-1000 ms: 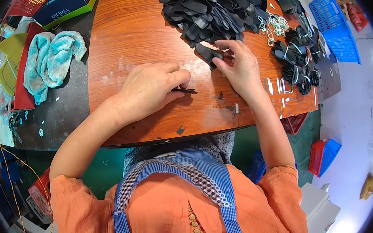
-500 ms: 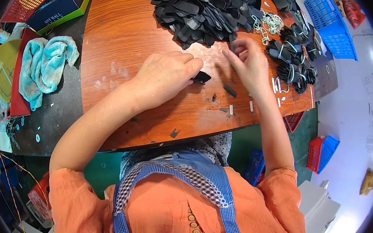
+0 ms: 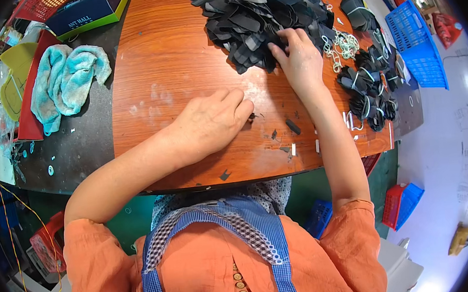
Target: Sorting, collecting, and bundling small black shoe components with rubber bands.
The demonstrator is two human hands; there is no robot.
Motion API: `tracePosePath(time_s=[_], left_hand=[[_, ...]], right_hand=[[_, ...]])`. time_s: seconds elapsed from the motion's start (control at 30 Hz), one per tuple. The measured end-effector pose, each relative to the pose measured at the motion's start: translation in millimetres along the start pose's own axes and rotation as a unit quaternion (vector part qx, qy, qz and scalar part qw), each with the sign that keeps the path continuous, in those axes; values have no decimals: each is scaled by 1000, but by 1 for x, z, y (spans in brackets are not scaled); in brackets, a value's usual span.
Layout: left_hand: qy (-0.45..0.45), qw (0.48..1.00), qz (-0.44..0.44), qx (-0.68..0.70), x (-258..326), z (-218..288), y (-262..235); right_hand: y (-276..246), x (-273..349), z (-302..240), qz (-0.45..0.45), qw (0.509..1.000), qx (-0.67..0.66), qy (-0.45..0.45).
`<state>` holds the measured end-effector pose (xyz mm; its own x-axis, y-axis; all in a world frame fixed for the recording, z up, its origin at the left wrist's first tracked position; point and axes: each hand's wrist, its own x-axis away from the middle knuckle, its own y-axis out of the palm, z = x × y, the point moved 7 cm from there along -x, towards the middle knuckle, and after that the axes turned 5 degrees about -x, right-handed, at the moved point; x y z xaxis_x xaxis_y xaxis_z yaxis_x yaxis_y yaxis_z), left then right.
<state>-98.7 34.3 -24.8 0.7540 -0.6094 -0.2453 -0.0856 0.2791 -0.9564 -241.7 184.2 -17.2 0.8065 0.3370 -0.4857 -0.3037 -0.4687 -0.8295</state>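
Note:
A heap of flat dark grey and black strips (image 3: 245,22) with rounded ends, perhaps rubber or foam, lies at the far side of the wooden table. My right hand (image 3: 302,62) reaches into the heap's near right edge, thumb and fingers apart. Over the middle of the tabletop, my left hand (image 3: 215,120) is closed, knuckles up. A dark bit of strip (image 3: 251,118) peeks out by its fingertips; the hand covers the rest. One loose dark strip (image 3: 292,126) lies on the wood between my forearms, beside small dark scraps.
Bundles of black strips tied with white bands (image 3: 370,78) sit at the right, beside a tangle of white elastic bands (image 3: 346,44). A blue-and-white towel (image 3: 69,77) hangs over a red box at the left. A blue basket (image 3: 415,46) stands beyond the right edge.
My right hand has moved away from me, onto the heap. My left hand has shifted slightly nearer, and the black strip that stuck out of it is now mostly hidden.

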Motion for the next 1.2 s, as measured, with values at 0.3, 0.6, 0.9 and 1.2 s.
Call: tracePosePath(time_s=[0.3,0.6,0.9,1.2], left_hand=[[-59,997,-6,51,36,-20,-14],[-92,995,5,29,47,-31,-15],[-107,993,9,39,75,-37,-16],[-26,998,35,35,18,-18,-18]], right_hand=[[-7,28,-32,-121,887,-401,194],[-3,7,-90,-72,972,-202,-91],[16,14,-75,-148,973,-174,19],[-20,70,-101,-83,922,-378,4]])
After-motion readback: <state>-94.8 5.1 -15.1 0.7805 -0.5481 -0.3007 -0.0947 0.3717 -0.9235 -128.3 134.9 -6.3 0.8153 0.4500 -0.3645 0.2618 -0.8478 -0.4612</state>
